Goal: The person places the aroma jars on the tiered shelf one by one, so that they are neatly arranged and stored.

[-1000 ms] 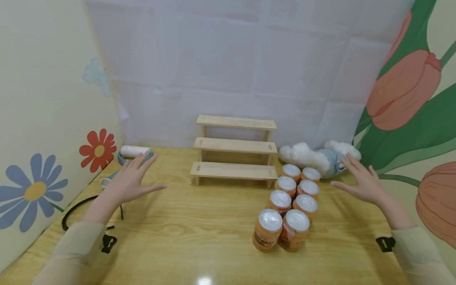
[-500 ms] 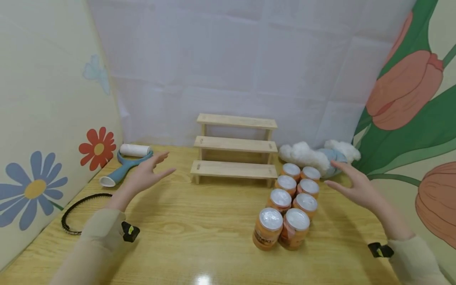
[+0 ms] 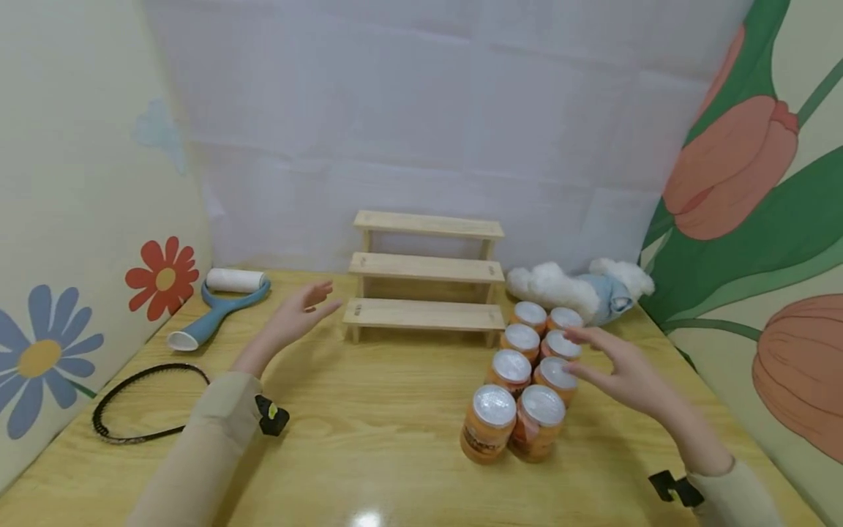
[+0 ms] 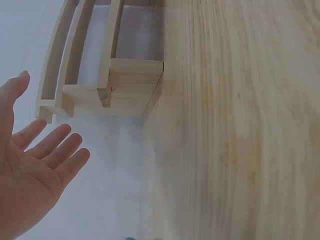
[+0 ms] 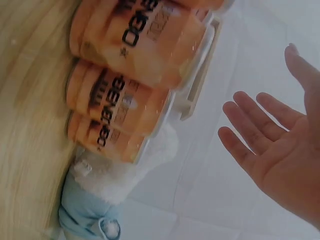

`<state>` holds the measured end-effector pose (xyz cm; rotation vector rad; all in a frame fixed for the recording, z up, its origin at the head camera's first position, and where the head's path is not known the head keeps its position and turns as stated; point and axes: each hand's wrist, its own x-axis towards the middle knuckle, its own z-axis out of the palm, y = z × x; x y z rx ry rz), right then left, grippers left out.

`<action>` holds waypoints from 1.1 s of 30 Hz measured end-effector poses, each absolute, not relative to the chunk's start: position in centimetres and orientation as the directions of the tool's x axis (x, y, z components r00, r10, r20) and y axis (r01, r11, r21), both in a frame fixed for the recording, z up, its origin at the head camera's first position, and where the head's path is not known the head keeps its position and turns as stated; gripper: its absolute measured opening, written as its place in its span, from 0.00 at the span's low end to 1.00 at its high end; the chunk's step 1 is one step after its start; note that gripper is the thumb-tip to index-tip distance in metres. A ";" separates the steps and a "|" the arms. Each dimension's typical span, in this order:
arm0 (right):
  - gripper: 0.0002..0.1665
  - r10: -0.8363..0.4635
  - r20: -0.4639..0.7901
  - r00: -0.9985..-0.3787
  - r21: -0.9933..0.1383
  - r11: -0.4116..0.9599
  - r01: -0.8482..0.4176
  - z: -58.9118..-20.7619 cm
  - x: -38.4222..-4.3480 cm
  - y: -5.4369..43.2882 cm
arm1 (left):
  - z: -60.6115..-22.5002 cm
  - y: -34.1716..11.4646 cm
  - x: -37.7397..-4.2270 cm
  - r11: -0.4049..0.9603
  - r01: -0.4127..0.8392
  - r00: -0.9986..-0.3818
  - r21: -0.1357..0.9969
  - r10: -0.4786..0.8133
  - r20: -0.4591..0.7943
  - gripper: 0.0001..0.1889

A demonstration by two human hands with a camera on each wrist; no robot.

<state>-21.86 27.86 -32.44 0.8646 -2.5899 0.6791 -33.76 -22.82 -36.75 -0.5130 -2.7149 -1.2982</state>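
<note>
My left hand (image 3: pixel 299 315) is held above the table, left of a three-tier wooden step shelf (image 3: pixel 423 315), holding nothing. Its palm and spread fingers show in the left wrist view. Several orange cans with silvery lids (image 3: pixel 489 432) stand upright in two rows in front of the shelf's right end. Over the right side of these cans my right hand (image 3: pixel 626 373) hovers, thumb and fingers apart, and grips nothing. In the right wrist view that hand's fingers are extended, apart from the lettered cans (image 5: pixel 142 45).
A blue-handled lint roller (image 3: pixel 214 318) and a black toothed headband (image 3: pixel 99 413) lie on the left of the wooden table (image 3: pixel 369 410). Behind the cans lies a white fluffy plush in blue clothing (image 3: pixel 602 293). A white cloth (image 3: pixel 421 110) hangs at the back, with painted walls either side.
Both hands have moved inward: the left hand to the right, towards the shelf, uncovering the lint roller and headband; the right hand to the left, over the cans. The cans have not moved.
</note>
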 end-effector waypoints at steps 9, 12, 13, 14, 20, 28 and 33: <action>0.28 -0.569 0.445 -0.691 -0.348 0.601 -0.719 -33.5 -21.4 25.4 | -37.1 -21.9 -35.0 0.551 0.312 -0.944 0.774 0.271 0.187 0.37; 0.29 -0.573 0.414 -0.707 -0.370 0.603 -0.706 -33.7 -21.2 24.7 | -37.2 -21.6 -35.5 0.542 0.303 -0.947 0.784 0.263 0.184 0.36; 0.29 -0.571 0.401 -0.716 -0.383 0.606 -0.697 -33.7 -21.1 24.6 | -37.3 -21.5 -35.6 0.543 0.300 -0.948 0.784 0.259 0.183 0.35; 0.29 -0.566 0.384 -0.729 -0.397 0.612 -0.684 -33.8 -21.0 24.5 | -37.4 -21.4 -35.7 0.543 0.296 -0.950 0.786 0.256 0.181 0.35; 0.30 -0.587 0.345 -0.732 -0.390 0.620 -0.681 -34.3 -20.4 24.3 | -37.8 -21.0 -36.1 0.549 0.285 -0.950 0.786 0.267 0.159 0.34; 0.29 -0.645 0.283 -0.710 -0.289 0.649 -0.704 -34.7 -19.7 24.3 | -38.3 -20.9 -36.4 0.558 0.319 -0.936 0.766 0.311 0.163 0.35; 0.28 -0.609 0.232 -0.759 -0.319 0.690 -0.650 -34.7 -18.9 24.4 | -38.8 -20.5 -36.8 0.568 0.315 -0.928 0.760 0.353 0.121 0.35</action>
